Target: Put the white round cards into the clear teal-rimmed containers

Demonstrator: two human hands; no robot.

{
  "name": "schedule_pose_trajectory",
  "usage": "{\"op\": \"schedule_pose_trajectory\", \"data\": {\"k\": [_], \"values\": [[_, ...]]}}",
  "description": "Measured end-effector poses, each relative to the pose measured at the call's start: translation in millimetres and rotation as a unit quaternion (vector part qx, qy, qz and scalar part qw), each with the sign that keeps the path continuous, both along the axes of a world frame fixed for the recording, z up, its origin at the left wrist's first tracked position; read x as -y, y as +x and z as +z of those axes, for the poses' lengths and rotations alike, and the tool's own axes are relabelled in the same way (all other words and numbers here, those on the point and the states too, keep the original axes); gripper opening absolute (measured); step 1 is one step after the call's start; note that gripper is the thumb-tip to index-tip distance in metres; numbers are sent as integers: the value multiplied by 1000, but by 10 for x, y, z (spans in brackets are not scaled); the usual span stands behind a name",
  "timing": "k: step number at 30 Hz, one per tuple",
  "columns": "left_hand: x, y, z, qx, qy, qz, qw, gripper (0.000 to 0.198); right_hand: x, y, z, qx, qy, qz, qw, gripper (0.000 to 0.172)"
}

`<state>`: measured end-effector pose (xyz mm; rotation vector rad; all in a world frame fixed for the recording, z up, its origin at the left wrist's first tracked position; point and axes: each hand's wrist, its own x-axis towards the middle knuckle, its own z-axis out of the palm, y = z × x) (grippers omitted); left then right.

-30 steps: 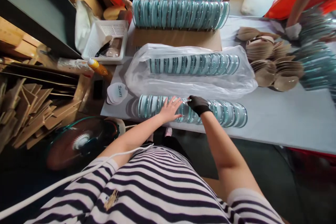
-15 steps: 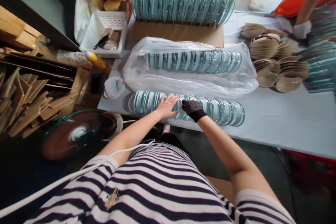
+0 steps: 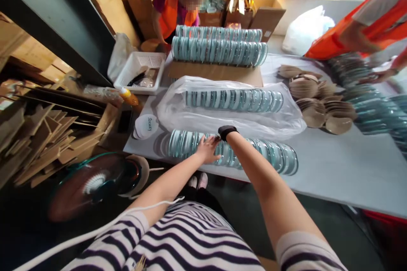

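Note:
A long row of round, teal-edged glass discs (image 3: 270, 152) stands on edge along the table's near side. My bare left hand (image 3: 208, 149) rests on the middle of this row, fingers spread. Just right of it, my right hand (image 3: 227, 132), in a black glove, is above the row's far edge with its fingers curled in; anything inside them is hidden. Beyond my hands lies a clear plastic bag (image 3: 171, 110), its mouth spread around a second row of glass discs (image 3: 235, 100).
Racked glass discs (image 3: 219, 53) stand on cardboard at the back, near a person in an orange vest (image 3: 171, 4). Brown curved card pieces (image 3: 318, 106) are stacked at right. A white basket (image 3: 140, 87), labelled cards (image 3: 146, 126) and a fan (image 3: 92, 186) are at left.
The view has tilted up, bringing more of the co-workers and the window into sight. My right hand has shifted toward the far edge of the near row; my left hand stays on the discs.

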<state>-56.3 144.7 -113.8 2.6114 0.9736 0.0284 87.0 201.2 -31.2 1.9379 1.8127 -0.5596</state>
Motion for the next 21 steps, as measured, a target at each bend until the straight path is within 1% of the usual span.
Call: {"op": "schedule_pose_trajectory", "data": {"k": [2,3,5,8,10,12,13,15,17,19,21], "values": [[-5,3,2,8,-1,3,1000,78,47,-11,8,9,9,8,1000,26],[-3,-1,7,8,0,6,1000,77,113,10,-4,11,10,8,1000,26],[3,-14,18,6,-2,12,1000,76,349,89,-68,10,16,0,1000,29],[4,-24,13,8,-17,10,1000,75,924,165,-257,-12,55,-38,998,33],[6,-23,3,14,-19,8,1000,75,1340,113,-430,-36,75,-77,994,34],[13,-25,-1,18,-15,7,1000,76,1665,-2,-635,-62,63,-109,990,37],[18,-28,0,18,-14,8,1000,76,1775,-68,-742,-72,49,-120,989,38],[24,-42,11,15,-10,8,1000,76,1896,-187,-936,-91,23,-131,987,41],[29,-64,40,10,-8,8,1000,75,1937,-263,-1054,-103,11,-137,985,43],[37,-73,91,-1,-16,11,1000,74,1952,-257,-1055,-114,11,-136,984,44],[56,-38,152,-11,-23,16,1000,72,1933,-133,-930,-120,34,-130,984,44]]}}
